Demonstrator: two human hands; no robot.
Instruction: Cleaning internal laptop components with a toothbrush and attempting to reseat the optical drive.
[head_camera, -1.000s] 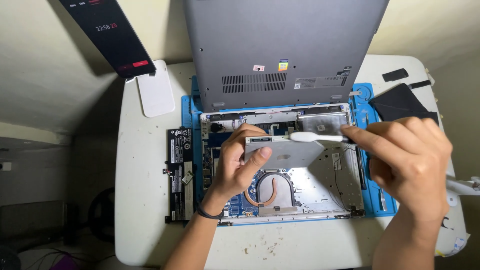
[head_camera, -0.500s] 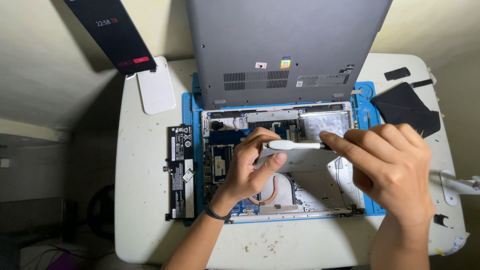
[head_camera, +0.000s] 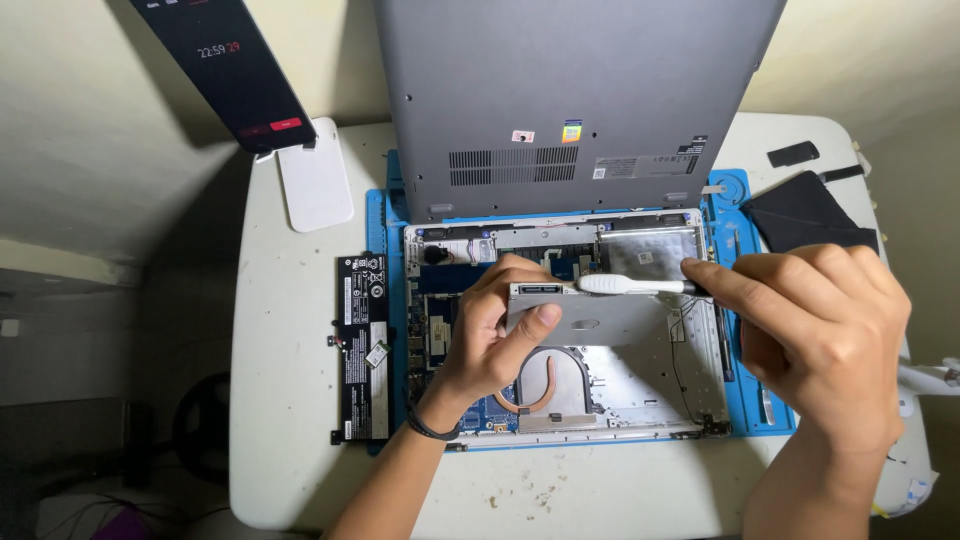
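A flat grey drive module sits tilted over the open laptop chassis, pinched by the left hand: the thumb presses its top face and the fingers curl over its far edge. A white brush lies across that far edge, its head just beyond the left fingertips and its handle running into the right hand, whose fingers close narrowly round it. Below the left thumb, a copper heat pipe curves over the board. Left of the left wrist a black battery lies on the white table. The grey bottom cover stands beyond both hands, on a blue mat.
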